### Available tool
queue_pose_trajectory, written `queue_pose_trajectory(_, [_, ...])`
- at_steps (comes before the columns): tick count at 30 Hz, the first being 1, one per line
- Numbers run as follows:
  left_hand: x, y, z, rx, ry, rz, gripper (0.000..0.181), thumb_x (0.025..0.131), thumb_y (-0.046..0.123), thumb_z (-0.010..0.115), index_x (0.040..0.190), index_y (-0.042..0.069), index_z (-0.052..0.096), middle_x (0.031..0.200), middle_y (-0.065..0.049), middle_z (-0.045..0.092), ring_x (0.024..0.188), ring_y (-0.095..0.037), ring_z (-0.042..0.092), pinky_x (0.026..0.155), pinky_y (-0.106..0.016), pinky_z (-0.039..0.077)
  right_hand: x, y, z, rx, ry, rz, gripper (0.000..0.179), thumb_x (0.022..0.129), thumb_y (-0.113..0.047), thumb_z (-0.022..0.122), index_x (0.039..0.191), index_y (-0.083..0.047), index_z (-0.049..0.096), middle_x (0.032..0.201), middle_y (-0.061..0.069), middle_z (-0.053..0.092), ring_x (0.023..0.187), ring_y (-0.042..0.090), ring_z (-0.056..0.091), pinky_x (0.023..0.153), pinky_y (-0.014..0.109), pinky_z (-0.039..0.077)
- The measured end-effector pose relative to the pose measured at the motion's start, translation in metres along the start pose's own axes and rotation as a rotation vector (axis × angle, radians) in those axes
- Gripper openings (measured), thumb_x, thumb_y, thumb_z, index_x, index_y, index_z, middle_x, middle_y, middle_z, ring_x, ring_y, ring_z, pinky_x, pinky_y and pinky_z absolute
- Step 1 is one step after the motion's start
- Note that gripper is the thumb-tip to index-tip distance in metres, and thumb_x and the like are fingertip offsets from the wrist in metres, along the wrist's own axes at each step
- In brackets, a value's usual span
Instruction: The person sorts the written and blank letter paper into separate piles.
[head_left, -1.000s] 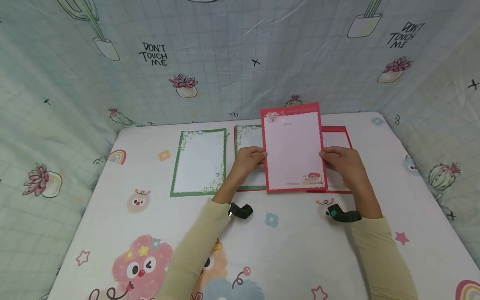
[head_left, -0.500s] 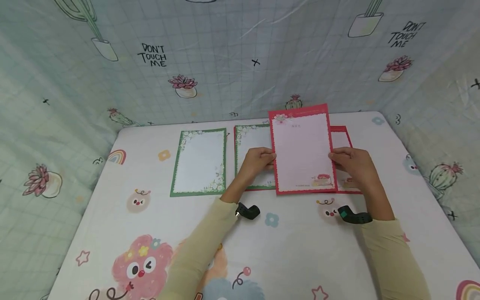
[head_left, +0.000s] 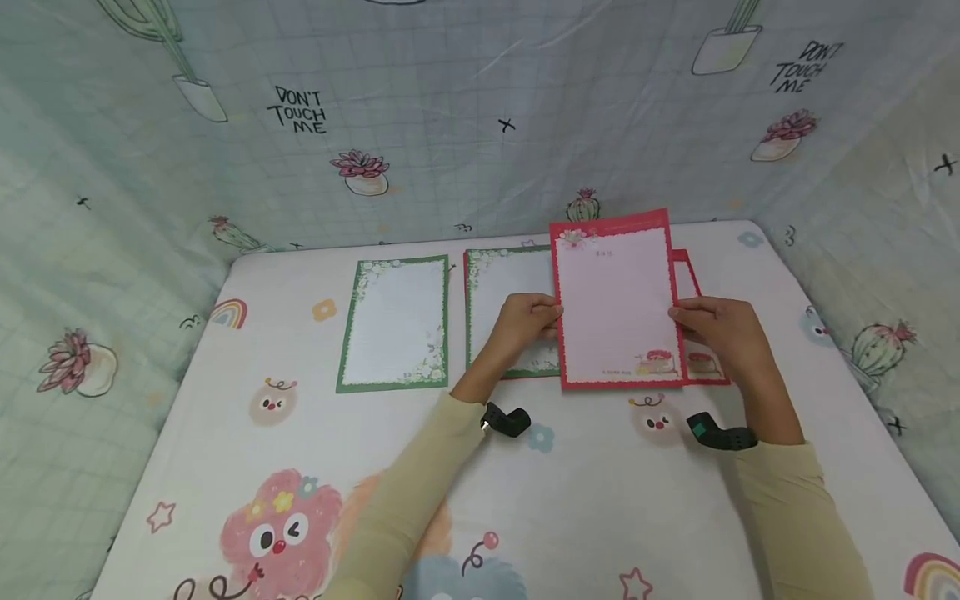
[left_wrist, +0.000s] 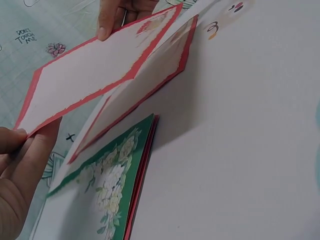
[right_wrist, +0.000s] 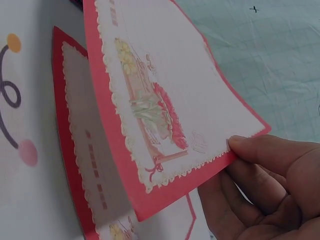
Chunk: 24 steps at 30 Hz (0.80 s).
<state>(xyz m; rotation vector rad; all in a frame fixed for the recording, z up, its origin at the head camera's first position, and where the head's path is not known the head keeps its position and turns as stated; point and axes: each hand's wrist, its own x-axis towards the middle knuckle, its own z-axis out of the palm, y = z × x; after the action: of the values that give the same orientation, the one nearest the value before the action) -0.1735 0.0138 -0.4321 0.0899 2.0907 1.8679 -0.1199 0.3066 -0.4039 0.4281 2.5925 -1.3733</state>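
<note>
One held sheet point(head_left: 617, 308) points lengthwise toward the backdrop point(head_left: 450, 167).

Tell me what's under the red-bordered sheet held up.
Another red-bordered sheet lies below, its lower edge showing in both wrist views. The raised sheet hides much of its middle.

Plant-printed pale green curtains point(head_left: 435, 75), white cartoon-patterned tabletop point(head_left: 585, 508), soft light

Gridded backdrop point(head_left: 450, 100), cactus prints point(head_left: 879, 350), "DON'T TOUCH ME" lettering point(head_left: 297, 108), white table point(head_left: 592, 500), rainbow prints point(head_left: 229, 313), star prints point(head_left: 161, 517), pink face print point(head_left: 279, 523)
</note>
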Motion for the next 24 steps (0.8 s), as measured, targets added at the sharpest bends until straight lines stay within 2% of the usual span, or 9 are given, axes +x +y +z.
queue_pose_trajectory(3, [-0.001, 0.001, 0.001, -0.005, -0.006, -0.003, 0.021, 0.1, 0.011, 0.065, 0.112, -0.005, 0.071, 0.096, -0.011, 0.074, 0.074, -0.013, 0.069, 0.077, -0.031, 0.062, 0.0, 0.001, -0.003, -0.012, -0.005, -0.004, 0.071, 0.098, -0.057, 0.058, 0.144, -0.004, 0.056, 0.136, 0.023, 0.06, 0.117, 0.039, 0.064, 0.099, 0.05, 0.052])
queue_pose_trajectory(8, [0.0, 0.002, 0.004, -0.001, -0.026, 0.002, 0.021, 0.101, 0.011, 0.064, 0.111, -0.005, 0.071, 0.093, -0.01, 0.073, 0.071, -0.011, 0.068, 0.075, -0.029, 0.062, 0.002, 0.002, -0.007, -0.022, 0.004, -0.012, 0.067, 0.099, -0.055, 0.059, 0.141, -0.004, 0.059, 0.132, 0.022, 0.063, 0.104, 0.023, 0.07, 0.09, 0.034, 0.054])
queue_pose_trajectory(10, [0.0, 0.003, 0.006, -0.008, -0.028, 0.006, 0.021, 0.101, 0.011, 0.064, 0.111, -0.006, 0.071, 0.094, -0.011, 0.073, 0.07, -0.01, 0.068, 0.074, -0.027, 0.062, 0.004, 0.002, -0.008, -0.033, 0.015, -0.016, 0.066, 0.098, -0.054, 0.06, 0.14, -0.003, 0.06, 0.131, 0.022, 0.063, 0.1, 0.019, 0.071, 0.086, 0.028, 0.055])
queue_pose_trajectory(13, [0.002, 0.002, 0.008, -0.035, -0.032, 0.008, 0.022, 0.101, 0.009, 0.064, 0.113, -0.008, 0.07, 0.098, -0.016, 0.075, 0.068, -0.009, 0.068, 0.074, -0.029, 0.062, 0.005, 0.0, -0.009, -0.045, 0.025, -0.022, 0.065, 0.099, -0.052, 0.06, 0.14, -0.002, 0.06, 0.131, 0.023, 0.063, 0.099, 0.019, 0.07, 0.084, 0.026, 0.055])
queue_pose_trajectory(19, [0.006, -0.003, 0.014, -0.064, -0.049, -0.004, 0.025, 0.101, 0.007, 0.062, 0.117, -0.011, 0.067, 0.104, -0.02, 0.074, 0.068, -0.009, 0.069, 0.077, -0.032, 0.062, 0.008, 0.002, -0.012, -0.055, 0.025, -0.015, 0.064, 0.1, -0.051, 0.059, 0.141, -0.001, 0.059, 0.131, 0.024, 0.062, 0.093, 0.012, 0.067, 0.092, 0.032, 0.056])
queue_pose_trajectory(24, [0.008, -0.005, 0.019, -0.066, -0.047, -0.012, 0.026, 0.101, 0.008, 0.063, 0.119, -0.011, 0.067, 0.103, -0.018, 0.074, 0.068, -0.009, 0.069, 0.077, -0.031, 0.062, 0.008, 0.004, -0.014, -0.05, 0.025, 0.005, 0.064, 0.101, -0.05, 0.058, 0.141, 0.0, 0.058, 0.133, 0.025, 0.061, 0.093, 0.012, 0.067, 0.104, 0.05, 0.051])
